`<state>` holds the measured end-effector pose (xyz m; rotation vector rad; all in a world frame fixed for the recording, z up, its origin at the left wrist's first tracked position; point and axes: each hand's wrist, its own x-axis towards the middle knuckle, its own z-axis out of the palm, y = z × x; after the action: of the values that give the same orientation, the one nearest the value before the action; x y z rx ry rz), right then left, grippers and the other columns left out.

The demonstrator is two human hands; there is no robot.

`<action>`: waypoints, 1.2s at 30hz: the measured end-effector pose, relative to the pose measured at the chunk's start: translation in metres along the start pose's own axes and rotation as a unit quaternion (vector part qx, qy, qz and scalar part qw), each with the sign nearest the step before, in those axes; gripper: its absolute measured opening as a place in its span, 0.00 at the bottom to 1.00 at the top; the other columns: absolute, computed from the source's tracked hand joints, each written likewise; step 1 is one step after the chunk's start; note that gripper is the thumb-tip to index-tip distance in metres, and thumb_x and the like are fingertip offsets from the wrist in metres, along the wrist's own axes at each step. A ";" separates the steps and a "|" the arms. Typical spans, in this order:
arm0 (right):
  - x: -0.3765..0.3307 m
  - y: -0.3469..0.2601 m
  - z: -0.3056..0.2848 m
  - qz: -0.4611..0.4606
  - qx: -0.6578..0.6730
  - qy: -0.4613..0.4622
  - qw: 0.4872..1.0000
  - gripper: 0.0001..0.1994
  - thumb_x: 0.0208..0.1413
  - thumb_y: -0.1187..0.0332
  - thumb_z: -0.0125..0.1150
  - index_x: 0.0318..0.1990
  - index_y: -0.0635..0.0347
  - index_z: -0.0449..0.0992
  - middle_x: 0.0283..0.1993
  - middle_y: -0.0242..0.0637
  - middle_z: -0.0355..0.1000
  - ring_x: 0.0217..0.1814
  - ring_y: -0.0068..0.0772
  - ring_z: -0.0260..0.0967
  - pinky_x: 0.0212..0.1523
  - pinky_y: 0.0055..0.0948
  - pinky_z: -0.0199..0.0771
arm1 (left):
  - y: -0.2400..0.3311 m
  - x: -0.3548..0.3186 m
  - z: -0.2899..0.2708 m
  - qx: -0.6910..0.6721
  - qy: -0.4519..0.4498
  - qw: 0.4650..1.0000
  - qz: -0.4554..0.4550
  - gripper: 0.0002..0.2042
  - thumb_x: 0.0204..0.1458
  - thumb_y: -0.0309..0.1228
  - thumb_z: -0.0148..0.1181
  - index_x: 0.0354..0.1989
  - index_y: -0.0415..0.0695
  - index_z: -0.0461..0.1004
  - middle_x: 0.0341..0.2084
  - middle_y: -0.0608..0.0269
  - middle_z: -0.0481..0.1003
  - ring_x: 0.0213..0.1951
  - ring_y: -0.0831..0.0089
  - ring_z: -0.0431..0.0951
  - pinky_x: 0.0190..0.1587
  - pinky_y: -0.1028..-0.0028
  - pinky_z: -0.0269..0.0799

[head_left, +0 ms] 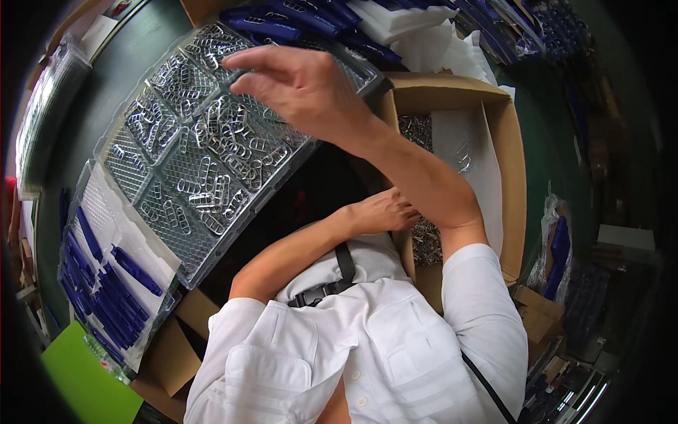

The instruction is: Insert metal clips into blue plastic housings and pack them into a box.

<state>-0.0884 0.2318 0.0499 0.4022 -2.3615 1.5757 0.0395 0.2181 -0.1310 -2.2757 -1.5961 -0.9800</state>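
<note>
My right hand point(300, 88) reaches across over a clear compartment tray point(161, 164). Its thumb and forefinger are apart, with nothing visible between them; the other fingers are hidden. Beneath it, the tray's compartments hold many shiny oval metal clips point(229, 141). My left hand point(387, 210) is at the near left edge of a cardboard box point(514, 155), below my right forearm. Its fingers are curled downward over small metal parts point(426, 244) in the box, and the fingertips are partly hidden, so anything held there does not show.
Blue plastic pieces point(116, 283) lie on a white-lined tray at the left. More blue pieces point(296, 20) and white foam sheets point(424, 35) are at the back. A white divider point(480, 191) stands inside the box. A bagged blue item point(558, 247) sits at the right.
</note>
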 end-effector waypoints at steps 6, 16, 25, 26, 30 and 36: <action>-0.148 0.042 -0.177 0.220 -0.033 0.231 0.947 0.14 0.73 0.67 0.48 0.56 0.62 0.77 0.51 0.38 0.82 0.48 0.27 0.82 0.46 0.25 0.79 | -0.006 0.005 -0.019 0.024 -0.102 0.994 0.032 0.03 0.52 0.29 0.57 0.34 0.47 0.76 0.34 0.68 0.72 0.44 0.70 0.75 0.76 0.42 0.51; -0.533 0.210 -0.102 0.653 -0.097 0.222 0.717 0.29 0.60 0.45 0.68 0.52 0.67 0.79 0.45 0.45 0.80 0.43 0.35 0.77 0.43 0.38 0.77 | -0.005 0.010 -0.017 0.027 -0.129 0.991 0.024 0.01 0.51 0.30 0.59 0.31 0.48 0.74 0.33 0.69 0.71 0.43 0.71 0.75 0.77 0.43 0.53; -0.391 0.257 -0.060 0.551 0.030 0.336 0.763 0.28 0.56 0.51 0.74 0.53 0.67 0.78 0.48 0.45 0.80 0.48 0.38 0.77 0.51 0.37 0.75 | -0.009 0.007 0.005 0.038 -0.104 0.992 0.054 0.04 0.50 0.31 0.59 0.32 0.49 0.79 0.31 0.71 0.71 0.39 0.72 0.73 0.76 0.41 0.54; -0.390 0.261 -0.064 0.546 0.057 0.325 0.770 0.29 0.56 0.49 0.71 0.54 0.67 0.77 0.47 0.42 0.79 0.46 0.36 0.75 0.49 0.37 0.75 | -0.006 0.009 0.007 0.040 -0.102 0.992 0.065 0.04 0.50 0.31 0.59 0.32 0.49 0.79 0.31 0.71 0.71 0.39 0.72 0.73 0.76 0.40 0.54; -0.383 0.285 -0.074 0.529 0.134 0.359 0.758 0.30 0.58 0.46 0.69 0.54 0.67 0.77 0.48 0.41 0.78 0.46 0.33 0.74 0.48 0.36 0.74 | -0.008 0.012 0.009 0.041 -0.112 0.990 0.074 0.04 0.50 0.31 0.60 0.31 0.49 0.79 0.32 0.71 0.71 0.40 0.72 0.74 0.76 0.38 0.54; -0.358 0.289 -0.089 0.420 0.501 0.383 0.653 0.29 0.64 0.49 0.65 0.61 0.64 0.76 0.58 0.43 0.78 0.60 0.36 0.75 0.62 0.37 0.75 | -0.005 0.009 0.010 0.031 -0.124 0.991 0.047 0.04 0.50 0.31 0.60 0.31 0.49 0.80 0.32 0.71 0.71 0.41 0.73 0.74 0.76 0.38 0.53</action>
<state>0.1402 0.4483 -0.2970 -1.1569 -0.7846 2.5803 0.0407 0.2322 -0.1345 -2.4834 -1.5657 -0.6351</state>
